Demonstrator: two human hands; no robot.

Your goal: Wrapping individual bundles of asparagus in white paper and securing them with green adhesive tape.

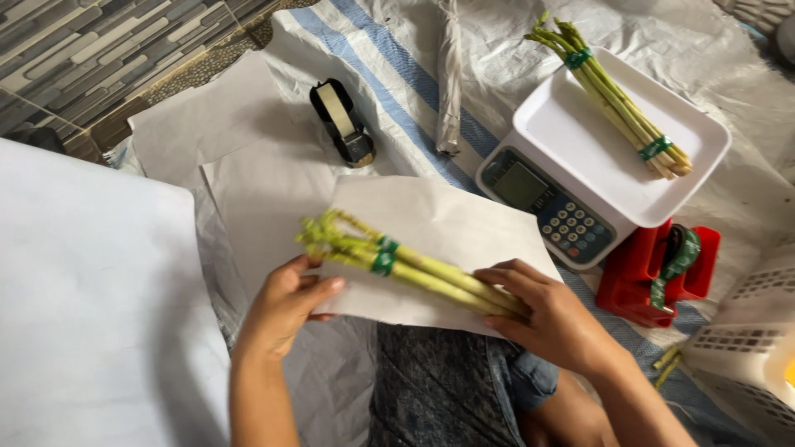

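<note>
A bundle of pale green stalks (397,263) tied with a green band lies slantwise on a white paper sheet (431,217) over my lap. My right hand (542,310) presses on the thick lower ends of the bundle. My left hand (286,302) pinches the near left edge of the sheet, thumb on top, just under the stalk tips. A second tied bundle of stalks (617,99) rests on the white pan of a digital scale (580,145) at the right.
A black tape dispenser (344,124) and a paper-wrapped roll (450,79) lie on the woven plastic mat (389,91). More white paper sheets (91,306) spread at the left. A red tape tool with green tape (662,269) and a white basket (745,348) sit at the right.
</note>
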